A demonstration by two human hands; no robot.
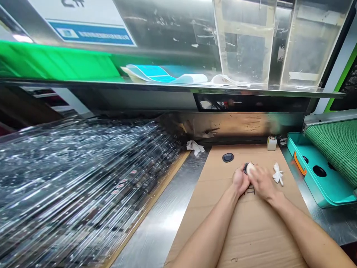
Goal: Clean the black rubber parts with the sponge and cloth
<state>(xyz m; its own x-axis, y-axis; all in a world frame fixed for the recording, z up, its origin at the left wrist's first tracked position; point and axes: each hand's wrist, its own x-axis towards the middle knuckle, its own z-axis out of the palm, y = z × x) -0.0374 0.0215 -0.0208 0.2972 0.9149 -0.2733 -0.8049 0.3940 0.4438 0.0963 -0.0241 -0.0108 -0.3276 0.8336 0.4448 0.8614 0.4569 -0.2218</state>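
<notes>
Over the cardboard sheet (212, 219), my left hand (240, 181) is closed around a small black round part (245, 168), of which only the edge shows. My right hand (263, 182) presses a white wad, perhaps cloth or tissue (250, 168), against that part; its fingers are slightly blurred. A similar black disc (228, 158) lies flat on the cardboard, beyond and left of my hands. To the right of my right hand rests a crumpled white cloth or tissue (278, 174). A small white bottle with a metallic top (272, 143) stands at the cardboard's far edge.
Tall stacks of clear plastic trays (83, 186) fill the left side. On the right, a teal tray (326, 190) holds black round parts (319, 171) beside a green conveyor belt (334, 137). A metal shelf (173, 88) crosses above. Another white wad (195, 147) lies near the stacks.
</notes>
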